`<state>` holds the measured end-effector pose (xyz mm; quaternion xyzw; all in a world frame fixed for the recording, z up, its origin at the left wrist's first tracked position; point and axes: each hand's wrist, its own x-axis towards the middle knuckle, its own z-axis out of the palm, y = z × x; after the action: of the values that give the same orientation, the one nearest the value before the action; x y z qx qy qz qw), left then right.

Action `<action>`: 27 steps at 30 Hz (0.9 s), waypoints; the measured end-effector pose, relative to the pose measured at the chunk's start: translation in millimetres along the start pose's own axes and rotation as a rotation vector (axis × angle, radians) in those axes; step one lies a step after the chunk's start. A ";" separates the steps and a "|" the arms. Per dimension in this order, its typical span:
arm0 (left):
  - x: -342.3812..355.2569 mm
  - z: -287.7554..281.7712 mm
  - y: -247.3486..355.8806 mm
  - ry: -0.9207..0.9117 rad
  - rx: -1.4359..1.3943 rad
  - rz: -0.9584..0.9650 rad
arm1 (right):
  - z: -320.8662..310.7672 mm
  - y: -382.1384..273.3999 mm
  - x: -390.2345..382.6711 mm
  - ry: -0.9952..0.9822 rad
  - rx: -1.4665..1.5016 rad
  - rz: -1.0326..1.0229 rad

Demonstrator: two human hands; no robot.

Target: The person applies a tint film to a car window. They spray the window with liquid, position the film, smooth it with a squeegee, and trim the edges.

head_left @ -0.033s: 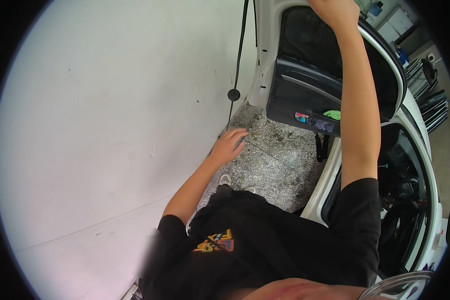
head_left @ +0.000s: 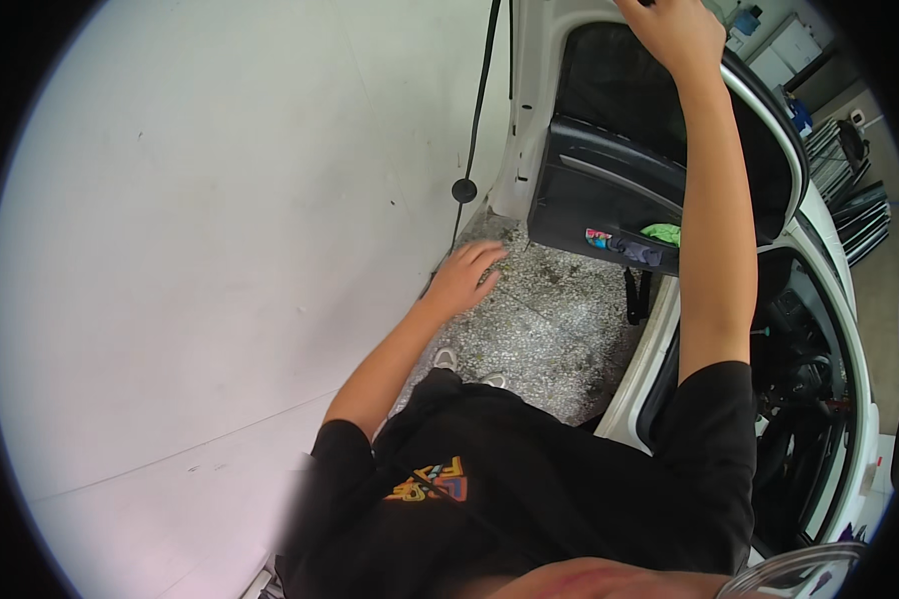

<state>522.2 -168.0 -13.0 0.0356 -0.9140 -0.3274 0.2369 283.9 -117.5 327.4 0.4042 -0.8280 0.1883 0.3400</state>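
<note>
The right hand (head_left: 669,30) is reaching up to the top edge of the open white car door (head_left: 769,130), its fingers curling over the frame at the picture's upper rim; whether they are fully closed around it cannot be told, since the fingertips are cut off there. The left hand (head_left: 464,275) is hanging low with fingers loosely spread and holding nothing, near the white wall (head_left: 220,250) and above the speckled grey floor (head_left: 549,319). The door's dark inner panel (head_left: 609,190) is lying between the two hands, well below the right fingers.
</note>
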 end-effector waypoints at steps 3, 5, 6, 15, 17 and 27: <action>97.5 -12.3 -26.3 0.001 0.220 0.208 | -19.5 8.6 -0.2 -0.055 0.021 0.049; 148.5 -17.2 -58.5 -0.156 0.471 0.170 | -29.1 34.9 -0.3 -0.150 0.015 0.173; 166.9 -17.1 -74.0 -0.233 0.670 0.194 | -37.6 52.6 -12.4 -0.059 0.119 0.081; 212.5 27.4 -197.2 -0.838 1.161 0.230 | -210.4 122.4 -213.9 -0.270 0.427 0.663; 216.1 54.6 -222.6 -0.953 1.119 0.320 | -234.8 101.4 -264.1 -0.292 0.288 1.010; 249.2 100.4 -331.5 -1.417 1.415 0.140 | -150.6 -9.2 -505.9 -0.160 0.185 2.056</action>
<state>225.9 -424.0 -182.5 -0.0888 -0.8289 0.3603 -0.4186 576.7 239.2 71.0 -0.4621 -0.7758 0.4233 -0.0732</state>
